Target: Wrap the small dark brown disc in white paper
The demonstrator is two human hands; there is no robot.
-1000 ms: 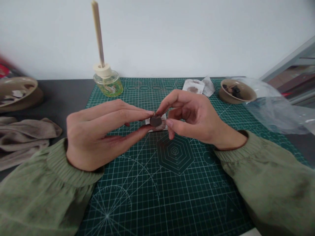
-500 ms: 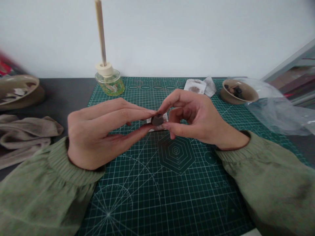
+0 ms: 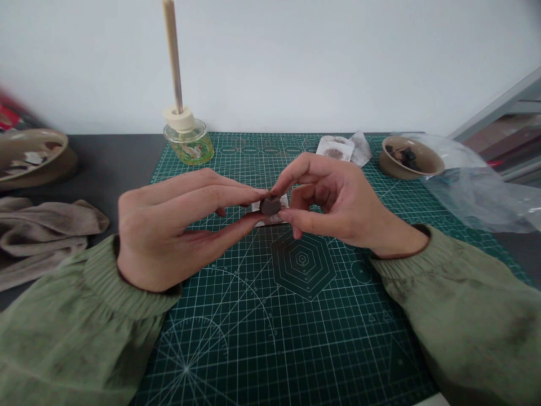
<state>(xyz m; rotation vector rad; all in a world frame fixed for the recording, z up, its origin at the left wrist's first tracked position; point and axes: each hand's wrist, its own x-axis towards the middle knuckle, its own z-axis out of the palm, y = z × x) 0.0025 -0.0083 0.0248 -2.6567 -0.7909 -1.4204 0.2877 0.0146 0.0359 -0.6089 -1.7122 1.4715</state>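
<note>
Between my two hands is a small, dark brown, rounded lump (image 3: 270,206), too small to name more exactly. My left hand (image 3: 181,223) pinches it from the left, with straight fingers above and the thumb below. From the right, the index finger and thumb of my right hand (image 3: 333,200) close on the same lump, its other fingers curled in. Just behind and below the fingertips, partly hidden by them, a white paper-like piece (image 3: 274,219) with brownish marks lies on the green cutting mat (image 3: 253,316).
A reed diffuser (image 3: 189,138) stands at the back left. Left are a bowl (image 3: 63,163) with pale scraps and a crumpled brown cloth (image 3: 46,231). White packets (image 3: 336,148), a small bowl (image 3: 391,164) with dark pieces and a clear plastic bag (image 3: 469,197) lie back right.
Almost nothing differs. My left hand has shifted very slightly to the right, and the brown lump seems turned a little between the fingertips.
</note>
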